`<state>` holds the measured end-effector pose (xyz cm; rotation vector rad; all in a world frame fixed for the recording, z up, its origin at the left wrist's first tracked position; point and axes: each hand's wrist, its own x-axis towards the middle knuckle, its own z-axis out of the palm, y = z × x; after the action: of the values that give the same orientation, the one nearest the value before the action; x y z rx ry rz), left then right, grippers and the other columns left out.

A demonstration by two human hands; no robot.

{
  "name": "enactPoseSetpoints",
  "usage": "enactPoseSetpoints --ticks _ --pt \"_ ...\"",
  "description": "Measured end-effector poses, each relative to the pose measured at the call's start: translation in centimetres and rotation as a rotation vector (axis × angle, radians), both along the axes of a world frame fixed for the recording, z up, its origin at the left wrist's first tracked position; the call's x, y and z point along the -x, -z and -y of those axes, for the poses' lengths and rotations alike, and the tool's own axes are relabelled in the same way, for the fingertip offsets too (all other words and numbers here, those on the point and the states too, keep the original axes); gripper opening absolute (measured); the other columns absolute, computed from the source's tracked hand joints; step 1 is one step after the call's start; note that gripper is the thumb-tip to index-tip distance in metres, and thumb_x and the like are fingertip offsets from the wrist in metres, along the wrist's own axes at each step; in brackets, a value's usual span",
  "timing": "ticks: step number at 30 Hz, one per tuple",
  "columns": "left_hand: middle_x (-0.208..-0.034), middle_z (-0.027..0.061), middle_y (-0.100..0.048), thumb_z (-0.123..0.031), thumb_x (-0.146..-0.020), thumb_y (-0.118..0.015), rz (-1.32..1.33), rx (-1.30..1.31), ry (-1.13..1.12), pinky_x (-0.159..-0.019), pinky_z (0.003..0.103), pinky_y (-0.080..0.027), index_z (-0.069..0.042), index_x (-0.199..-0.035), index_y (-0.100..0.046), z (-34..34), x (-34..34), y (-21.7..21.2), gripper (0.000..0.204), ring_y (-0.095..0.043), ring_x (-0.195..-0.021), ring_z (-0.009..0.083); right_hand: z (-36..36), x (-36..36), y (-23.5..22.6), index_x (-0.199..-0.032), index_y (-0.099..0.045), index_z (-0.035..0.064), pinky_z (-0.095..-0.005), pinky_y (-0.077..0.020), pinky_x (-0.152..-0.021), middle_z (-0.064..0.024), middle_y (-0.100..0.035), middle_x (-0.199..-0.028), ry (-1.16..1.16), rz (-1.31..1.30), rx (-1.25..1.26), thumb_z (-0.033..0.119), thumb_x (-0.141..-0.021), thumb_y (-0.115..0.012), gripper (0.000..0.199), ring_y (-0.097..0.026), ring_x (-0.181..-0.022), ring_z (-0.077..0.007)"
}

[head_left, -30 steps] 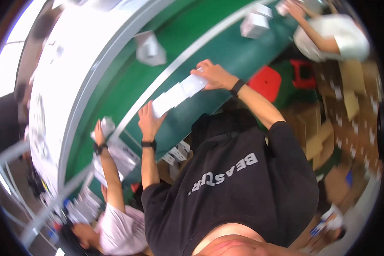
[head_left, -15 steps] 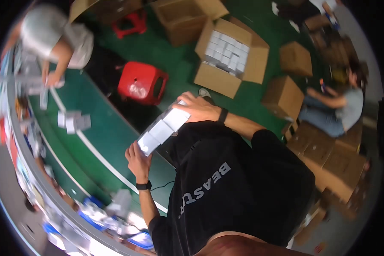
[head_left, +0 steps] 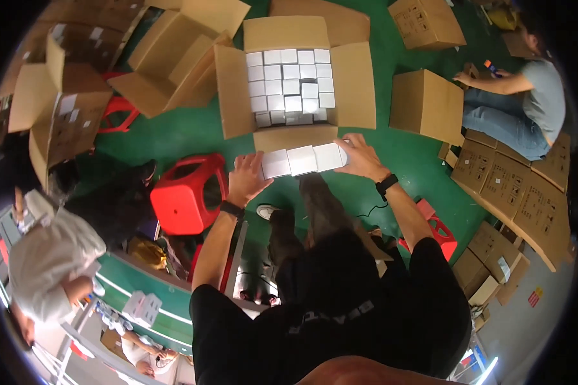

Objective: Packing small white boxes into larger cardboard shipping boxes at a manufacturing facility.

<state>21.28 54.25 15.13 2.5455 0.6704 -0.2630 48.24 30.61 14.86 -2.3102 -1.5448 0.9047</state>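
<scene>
- At left, a co-worker in a pale shirt is leaning beside a green desk; a red stool is standing near it on the green floor.
- Ahead, an open carton is holding packed boxes; at right, another co-worker is sitting on brown cartons.
- Both arms are reaching forward: the left hand is clasping one end of a row of white boxes, the right hand the other, and the row is hovering by the carton's near flap.
- Since half a second ago, the view has been swinging from the desk toward the carton; the hands are still gripping the row.
</scene>
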Motion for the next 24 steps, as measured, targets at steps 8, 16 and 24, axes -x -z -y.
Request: enactPoseSetpoints --ticks 8,16,24 --pt "-0.116 0.0185 -0.065 -0.036 -0.066 -0.082 -0.168 0.273 0.145 -0.093 0.045 -0.051 -0.004 -0.131 -0.054 -9.5 -11.0 18.1 0.078 -0.06 -0.109 0.0376 -5.4 -10.1 19.2 -0.133 -0.055 0.0075 -0.0406 -0.0467 -0.09 -0.0166 -0.056 -0.115 -0.01 -0.215 0.067 0.038 -0.065 -0.087 0.081 -0.052 -0.107 -0.0348" --pt "-0.108 0.0231 -0.068 -0.031 -0.066 -0.085 -0.24 0.69 -0.029 -0.084 0.036 -0.054 0.003 -0.134 -0.052 -15.0 -14.7 27.7 0.083 -0.067 -0.096 0.0253 -10.4 -15.8 27.3 -0.133 -0.056 0.007 -0.0376 -0.0458 -0.09 -0.0142 -0.056 -0.116 0.048 -0.298 0.053 0.035 -0.066 -0.087 0.079 -0.053 -0.107 -0.0317" --pt "-0.109 0.0146 -0.068 -0.03 -0.069 -0.084 -0.319 0.338 0.163 -0.085 0.039 -0.055 -0.006 -0.136 -0.051 -13.4 -17.4 25.9 0.079 -0.066 -0.098 0.032 -6.2 -12.3 28.2 -0.132 -0.058 0.0139 -0.0376 -0.0504 -0.09 -0.0107 -0.056 -0.12 0.196 -0.165 -0.094 0.026 -0.067 -0.085 0.072 -0.053 -0.115 -0.0306"
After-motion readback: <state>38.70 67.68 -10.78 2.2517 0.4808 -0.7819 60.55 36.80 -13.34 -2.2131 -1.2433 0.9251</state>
